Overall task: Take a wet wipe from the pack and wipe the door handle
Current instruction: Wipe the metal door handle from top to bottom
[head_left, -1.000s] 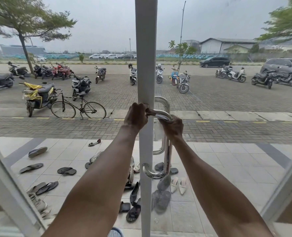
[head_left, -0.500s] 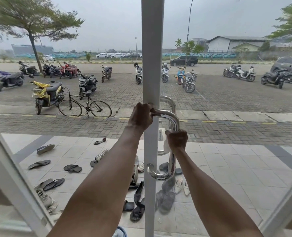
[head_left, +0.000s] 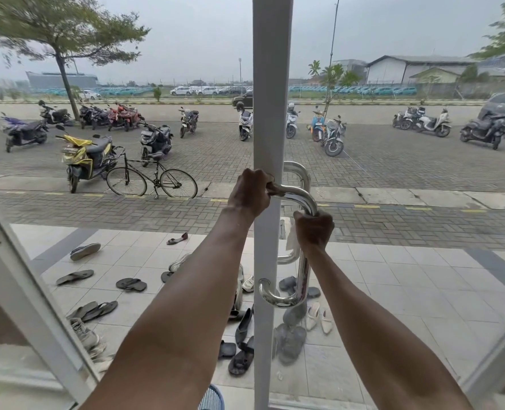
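Two hands, frame centre: left hand [head_left: 252, 192] grips the top end of the door handle [head_left: 300, 194] at the white door frame [head_left: 270, 84]; right hand [head_left: 315, 230] clasps the wet wipe [head_left: 291, 240] round it under the bend, bare chrome below.

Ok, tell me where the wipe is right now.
Head view, centre: the wipe is gripped by the right hand against the handle, just below its top bend, right of the door frame.
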